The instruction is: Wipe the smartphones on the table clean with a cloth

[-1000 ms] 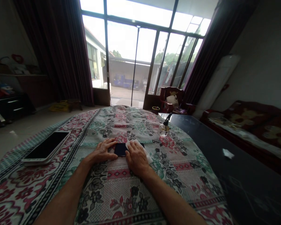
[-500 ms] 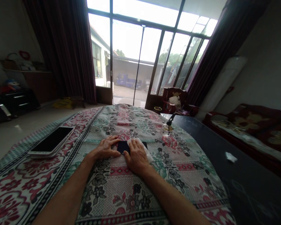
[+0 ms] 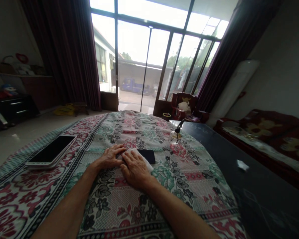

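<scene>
A dark, flat phone [image 3: 149, 156] lies on the floral tablecloth [image 3: 139, 202], and its right end shows. My left hand [image 3: 111, 156] holds the phone's left end, with its fingertips partly covered by my other hand. Over that same end, my right hand [image 3: 136, 168] presses a white tissue or cloth [image 3: 147, 165] against the phone, its fingers together and close to the left fingers. Part of the white piece sticks out beyond the right hand's far side. The phone's left part is hidden under the hands and the white piece.
A larger white-framed device with a black screen [image 3: 52, 150] lies on the left of the table. A clear bottle with a black pump top [image 3: 175, 135] stands to the right. Beyond is a dark table [image 3: 221, 162] bearing a crumpled white piece [image 3: 242, 165].
My right hand has slid the white piece leftwards along the phone, up to my left hand, uncovering the phone's right end. My left hand stays at the left end.
</scene>
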`<state>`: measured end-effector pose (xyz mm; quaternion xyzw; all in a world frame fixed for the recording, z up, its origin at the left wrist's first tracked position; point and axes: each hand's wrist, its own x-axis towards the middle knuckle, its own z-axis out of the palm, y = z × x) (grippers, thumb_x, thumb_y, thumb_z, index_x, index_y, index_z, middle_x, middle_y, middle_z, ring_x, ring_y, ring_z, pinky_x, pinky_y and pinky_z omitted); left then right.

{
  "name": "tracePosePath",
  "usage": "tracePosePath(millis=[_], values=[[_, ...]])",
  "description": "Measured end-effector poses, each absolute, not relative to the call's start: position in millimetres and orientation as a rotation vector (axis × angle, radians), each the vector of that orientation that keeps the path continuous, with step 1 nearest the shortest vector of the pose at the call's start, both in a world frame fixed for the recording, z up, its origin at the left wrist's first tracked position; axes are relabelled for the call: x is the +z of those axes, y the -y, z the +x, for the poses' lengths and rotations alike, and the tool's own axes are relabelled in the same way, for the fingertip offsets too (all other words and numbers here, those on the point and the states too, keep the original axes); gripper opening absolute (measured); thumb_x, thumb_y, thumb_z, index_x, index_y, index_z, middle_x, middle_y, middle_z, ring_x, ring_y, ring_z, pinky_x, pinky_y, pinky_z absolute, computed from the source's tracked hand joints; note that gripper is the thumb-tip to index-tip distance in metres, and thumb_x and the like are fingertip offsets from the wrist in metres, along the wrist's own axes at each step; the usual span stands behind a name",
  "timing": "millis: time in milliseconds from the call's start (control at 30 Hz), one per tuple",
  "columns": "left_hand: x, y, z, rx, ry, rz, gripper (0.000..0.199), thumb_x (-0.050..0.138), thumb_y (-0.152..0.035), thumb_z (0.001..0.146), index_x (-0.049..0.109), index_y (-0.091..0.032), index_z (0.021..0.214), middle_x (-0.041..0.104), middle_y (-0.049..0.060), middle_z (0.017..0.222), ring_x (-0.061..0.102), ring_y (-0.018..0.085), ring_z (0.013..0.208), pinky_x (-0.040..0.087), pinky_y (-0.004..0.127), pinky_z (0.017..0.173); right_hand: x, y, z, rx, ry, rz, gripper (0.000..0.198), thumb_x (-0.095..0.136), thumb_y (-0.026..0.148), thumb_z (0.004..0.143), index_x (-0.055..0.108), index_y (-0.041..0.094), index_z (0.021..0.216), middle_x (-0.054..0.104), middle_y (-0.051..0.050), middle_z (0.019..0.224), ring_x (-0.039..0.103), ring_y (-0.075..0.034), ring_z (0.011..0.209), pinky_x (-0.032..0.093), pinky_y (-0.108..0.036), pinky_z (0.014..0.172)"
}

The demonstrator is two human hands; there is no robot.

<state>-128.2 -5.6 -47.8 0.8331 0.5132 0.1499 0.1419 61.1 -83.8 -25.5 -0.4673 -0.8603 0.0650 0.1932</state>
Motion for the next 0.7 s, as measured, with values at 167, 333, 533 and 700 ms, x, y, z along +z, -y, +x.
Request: tracePosePath(millis=[167, 333, 533, 700], values=[[-39.1, 8.1, -127.3, 0.341, -1.495, 2.375, 0.077, 0.067, -0.054, 0.071, 0.051, -0.023, 0.14, 0.035, 0.008, 0.156, 0.027, 0.032, 0.145, 0.021, 0.046, 0.118, -17.5, 77.3, 82.1, 0.083, 2.304, -1.463, 0.037, 0.035, 0.032, 0.1, 0.063, 0.021, 0.123, 0.059, -0.005, 0.136, 0.048, -0.023, 0.125, 0.037, -0.038, 0.104], [-36.1, 9.8, -127.8, 0.335, -1.492, 2.376, 0.077, 0.066, -0.056, 0.071, 0.051, -0.025, 0.14, 0.035, 0.006, 0.157, 0.025, 0.036, 0.145, 0.021, 0.048, 0.118, -12.7, 63.8, 114.9, -0.007, 2.144, -1.683, 0.032, 0.042, 0.024, 0.096, 0.072, 0.021, 0.104, 0.067, -0.006, 0.123, 0.056, -0.022, 0.116, 0.036, -0.035, 0.103], [-39.7, 7.1, -132.1, 0.363, -1.445, 2.357, 0.077, 0.069, -0.053, 0.071, 0.05, -0.025, 0.14, 0.033, 0.006, 0.157, 0.024, 0.033, 0.146, 0.019, 0.048, 0.119, -21.3, 58.0, 121.5, -0.029, 2.075, -1.734, 0.034, 0.043, 0.023, 0.093, 0.069, 0.018, 0.114, 0.062, -0.01, 0.131, 0.05, -0.026, 0.124, 0.032, -0.039, 0.108], [-39.1, 6.1, -135.0, 0.376, -1.412, 2.338, 0.078, 0.069, -0.051, 0.071, 0.049, -0.024, 0.141, 0.033, 0.007, 0.157, 0.023, 0.033, 0.146, 0.019, 0.048, 0.119, -33.0, 60.6, 106.3, 0.042, 2.182, -1.615, 0.045, 0.04, 0.023, 0.094, 0.055, 0.01, 0.134, 0.048, -0.014, 0.145, 0.037, -0.027, 0.136, 0.023, -0.043, 0.115]])
